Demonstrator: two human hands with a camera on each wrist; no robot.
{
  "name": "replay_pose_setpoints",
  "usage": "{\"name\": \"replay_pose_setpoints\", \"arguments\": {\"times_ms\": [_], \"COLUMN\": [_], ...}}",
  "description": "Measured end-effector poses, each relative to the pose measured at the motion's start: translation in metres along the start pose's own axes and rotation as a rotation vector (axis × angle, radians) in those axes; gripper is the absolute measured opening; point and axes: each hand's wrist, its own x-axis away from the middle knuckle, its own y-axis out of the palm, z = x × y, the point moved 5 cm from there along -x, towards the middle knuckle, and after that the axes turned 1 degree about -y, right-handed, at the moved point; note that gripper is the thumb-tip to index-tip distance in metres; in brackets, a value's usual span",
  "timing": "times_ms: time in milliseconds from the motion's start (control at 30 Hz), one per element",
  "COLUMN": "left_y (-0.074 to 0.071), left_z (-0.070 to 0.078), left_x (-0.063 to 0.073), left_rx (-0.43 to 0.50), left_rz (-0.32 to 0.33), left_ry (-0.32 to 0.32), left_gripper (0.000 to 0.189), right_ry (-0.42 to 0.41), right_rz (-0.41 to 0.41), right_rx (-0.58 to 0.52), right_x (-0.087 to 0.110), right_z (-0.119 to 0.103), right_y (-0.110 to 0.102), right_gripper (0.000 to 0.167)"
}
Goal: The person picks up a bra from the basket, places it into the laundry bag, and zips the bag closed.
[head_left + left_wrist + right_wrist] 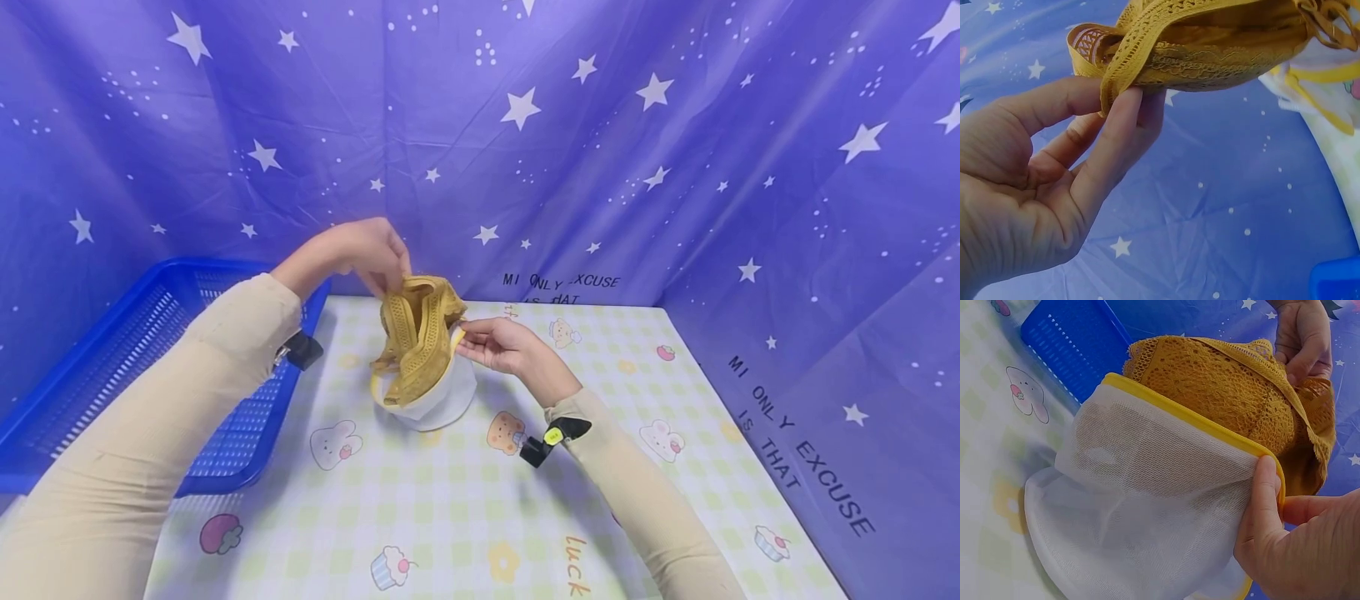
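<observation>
A mustard-yellow lace bra (431, 354) stands partly inside a white mesh laundry bag (446, 402) with a yellow-edged mouth. My left hand (375, 254) pinches the bra's upper band between thumb and fingers, above the bag. At the bag's right side, my right hand (498, 343) pinches the yellow rim between thumb and fingers. In the right wrist view, the lace cup (1210, 387) rises out of the mouth, and its lower part shows dimly through the mesh (1141, 469). Straps (1335, 25) hang near the rim in the left wrist view.
To the left is a blue slatted plastic basket (255, 442), partly behind my left arm. A checked tablecloth (450, 517) with cartoon prints covers the table. Purple star-patterned cloth (450, 108) hangs behind the table and along its right side.
</observation>
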Motion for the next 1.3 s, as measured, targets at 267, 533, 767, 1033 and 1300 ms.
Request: {"name": "replay_pose_setpoints", "arguments": {"times_ms": [267,533,767,1033,1300], "left_y": [0.004,0.003,-0.001,0.001,0.002], "left_z": [0.005,0.004,0.0,-0.004,0.002], "left_x": [-0.004,-0.006,-0.003,-0.002,-0.003], "left_rx": [0.097,0.009,-0.104,-0.086,-0.048], "left_rz": [0.14,0.178,0.079,0.011,0.053], "left_ry": [0.072,0.07,0.065,0.063,0.076], "left_gripper": [0.018,0.017,0.018,0.019,0.018], "right_ry": [0.015,0.001,-0.005,-0.027,-0.075], "right_rz": [-0.055,-0.017,-0.005,-0.003,-0.005], "right_rx": [-0.026,0.01,0.027,0.111,0.196], "right_x": [-0.011,0.006,0.007,0.004,0.007], "right_z": [0.001,-0.001,-0.002,-0.004,-0.008], "right_y": [-0.005,0.005,0.003,0.001,0.004], "right_gripper": [0.006,0.027,0.024,0.028,0.035]}}
